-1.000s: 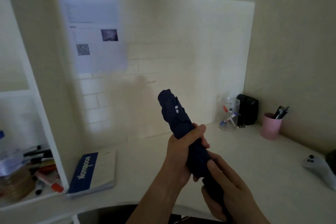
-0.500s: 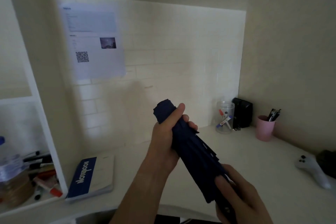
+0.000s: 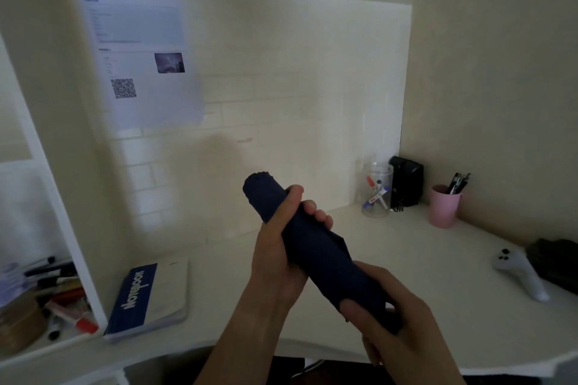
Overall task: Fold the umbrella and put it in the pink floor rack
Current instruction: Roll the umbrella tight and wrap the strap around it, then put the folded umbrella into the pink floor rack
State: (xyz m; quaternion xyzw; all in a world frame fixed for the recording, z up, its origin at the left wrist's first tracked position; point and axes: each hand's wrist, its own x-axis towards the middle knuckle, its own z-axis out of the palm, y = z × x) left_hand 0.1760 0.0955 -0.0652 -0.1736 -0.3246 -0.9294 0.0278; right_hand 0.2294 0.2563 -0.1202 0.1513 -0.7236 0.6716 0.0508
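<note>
A folded dark navy umbrella [image 3: 316, 247] is held above the white desk [image 3: 406, 259], tilted with its tip up and to the left. My left hand [image 3: 281, 247] wraps around its upper half, thumb along the cloth near the tip. My right hand [image 3: 394, 322] grips the lower end, hiding the handle. No pink floor rack is in view.
On the desk stand a clear jar of markers [image 3: 377, 191], a black box [image 3: 406, 180], a pink pen cup [image 3: 444, 205] and a white controller [image 3: 519, 272]. A blue notebook [image 3: 150, 297] lies at the left. A side shelf [image 3: 47, 297] holds pens and clutter.
My left hand slid up the umbrella from the middle toward the tip and holds there. The umbrella tilted lower to the right, and the view shifted slightly.
</note>
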